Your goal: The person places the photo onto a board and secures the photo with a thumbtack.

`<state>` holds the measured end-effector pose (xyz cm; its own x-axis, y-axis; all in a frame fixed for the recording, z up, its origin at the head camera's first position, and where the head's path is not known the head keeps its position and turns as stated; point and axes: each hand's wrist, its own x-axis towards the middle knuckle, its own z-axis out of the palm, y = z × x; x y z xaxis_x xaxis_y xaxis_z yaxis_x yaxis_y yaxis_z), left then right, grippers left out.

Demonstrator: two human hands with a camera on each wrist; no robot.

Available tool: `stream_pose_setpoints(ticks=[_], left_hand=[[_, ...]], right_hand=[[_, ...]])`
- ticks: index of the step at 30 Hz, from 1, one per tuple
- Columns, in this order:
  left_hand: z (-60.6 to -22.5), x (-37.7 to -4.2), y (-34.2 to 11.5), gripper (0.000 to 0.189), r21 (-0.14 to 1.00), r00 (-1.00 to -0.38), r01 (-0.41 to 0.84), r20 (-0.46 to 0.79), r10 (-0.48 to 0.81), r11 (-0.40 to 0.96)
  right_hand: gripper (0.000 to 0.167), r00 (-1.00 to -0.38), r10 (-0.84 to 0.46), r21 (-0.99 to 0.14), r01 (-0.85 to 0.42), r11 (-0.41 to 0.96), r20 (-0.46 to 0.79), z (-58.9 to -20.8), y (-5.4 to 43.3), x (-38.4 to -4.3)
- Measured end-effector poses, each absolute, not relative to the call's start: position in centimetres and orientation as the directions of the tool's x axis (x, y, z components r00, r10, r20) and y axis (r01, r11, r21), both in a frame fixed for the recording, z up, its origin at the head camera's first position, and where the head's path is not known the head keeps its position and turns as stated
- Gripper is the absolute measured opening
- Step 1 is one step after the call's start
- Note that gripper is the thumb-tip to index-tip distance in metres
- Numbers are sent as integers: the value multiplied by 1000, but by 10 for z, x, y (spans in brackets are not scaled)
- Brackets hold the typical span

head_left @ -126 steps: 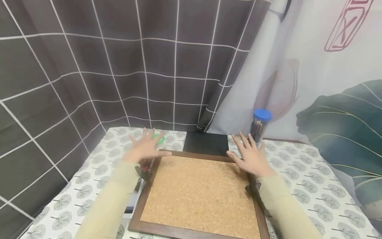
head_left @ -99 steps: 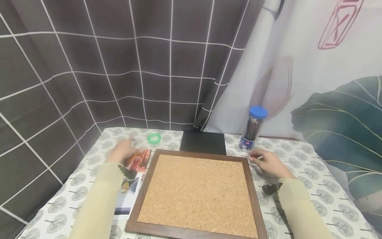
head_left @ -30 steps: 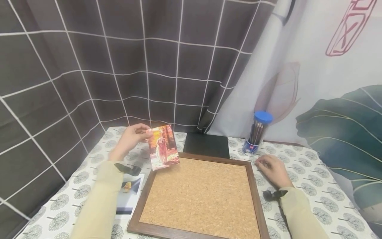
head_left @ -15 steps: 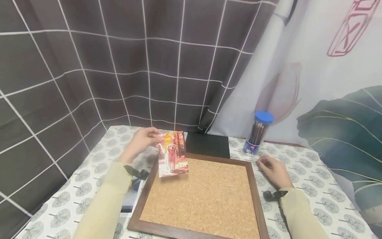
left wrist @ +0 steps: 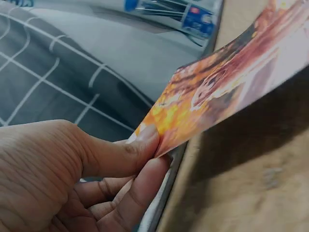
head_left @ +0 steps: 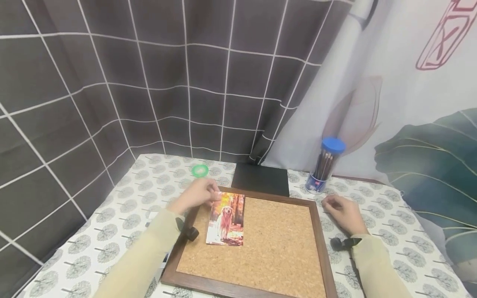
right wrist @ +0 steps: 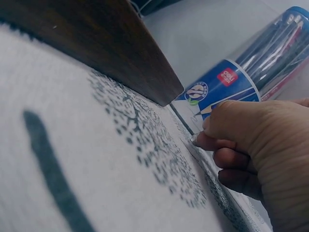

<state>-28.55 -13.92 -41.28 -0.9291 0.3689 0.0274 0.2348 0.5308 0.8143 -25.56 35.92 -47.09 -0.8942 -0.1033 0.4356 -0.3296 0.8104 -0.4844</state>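
My left hand point(head_left: 197, 193) pinches the upper left corner of a photo print point(head_left: 226, 221) of a golden dog among autumn leaves. In the left wrist view the thumb lies on the print's picture side, and the photo print point(left wrist: 217, 92) bends upward. It overlaps the upper left of a brown-framed cork board point(head_left: 277, 252). My right hand point(head_left: 344, 213) rests on the table right of the board, fingers curled. In the right wrist view the right hand point(right wrist: 260, 150) has thumb and index tip together, with a pale speck there; I cannot tell whether it is something held.
A blue-lidded tub of pencils point(head_left: 325, 165) stands behind the right hand. At the back lie a green ring point(head_left: 200, 170) and a flat black rectangle point(head_left: 261, 179). Another print lies left of the board, mostly under the left arm. A grid-patterned curtain point(head_left: 201, 103) hangs behind the table.
My left hand has picked up the dog print from left of the board, then brought it right and down over the cork. The right hand drew back from the board's corner, then stayed.
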Motion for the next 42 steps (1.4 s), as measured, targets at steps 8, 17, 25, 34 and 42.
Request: stream_pose_setpoints(ticks=[8,17,25,34,42], left_hand=[[-433,-289,-133,14,620,-916,368,113,385,693],[-443,-293,-133,18,624,-911,377,114,397,685],[-446,-296,-136,18,662,-924,345,114,366,665],[-444,-298,-138,19,672,-920,347,109,376,654],[-445,-297,-139,19,664,-916,365,132,379,652]], right_hand=[[13,-898,-110,-472,-324,820,425,-471,358,-254],[11,-913,-111,-474,-304,826,392,-468,361,-251],[12,-909,-90,-485,-299,822,407,-471,357,-247],[11,-869,-213,-431,-417,800,446,-420,327,-255],[4,-821,-341,-483,-551,681,457,-389,263,-268]])
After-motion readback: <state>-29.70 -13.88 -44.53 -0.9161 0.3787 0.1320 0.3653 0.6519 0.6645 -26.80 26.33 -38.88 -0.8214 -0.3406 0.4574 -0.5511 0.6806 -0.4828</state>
